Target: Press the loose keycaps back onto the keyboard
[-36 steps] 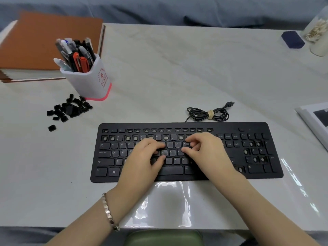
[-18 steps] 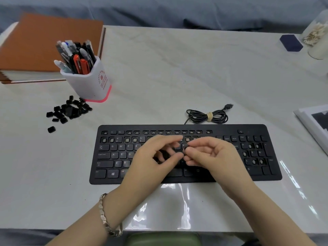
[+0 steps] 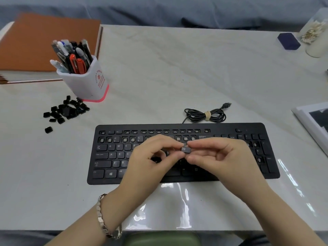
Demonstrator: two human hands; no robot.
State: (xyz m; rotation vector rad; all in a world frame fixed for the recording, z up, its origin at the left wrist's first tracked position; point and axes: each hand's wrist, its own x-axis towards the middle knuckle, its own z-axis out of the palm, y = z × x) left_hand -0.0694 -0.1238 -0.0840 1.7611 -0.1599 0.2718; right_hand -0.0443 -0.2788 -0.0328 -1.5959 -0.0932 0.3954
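A black keyboard (image 3: 221,128) lies in front of me with several bare key sockets in its top rows and number pad. Above its middle rows both my hands meet on one small black keycap (image 3: 185,149). My right hand (image 3: 221,157) pinches the keycap between thumb and forefinger. My left hand (image 3: 150,162) has its thumb and forefinger tips against the keycap's left side. A pile of loose black keycaps (image 3: 65,110) lies on the table to the left, beside the pen cup. The hands hide the keys under them.
A white pen cup (image 3: 87,80) full of pens stands at the left, with an orange folder (image 3: 40,41) behind it. The keyboard's coiled cable (image 3: 205,116) lies just beyond the keyboard. Printed paper (image 3: 314,121) sits at the right edge; a dark blue block (image 3: 288,41) and jar far right.
A second ago both hands lay pressing on the middle keys. They have since lifted, and the fingertips now hold one keycap between them above the keyboard.
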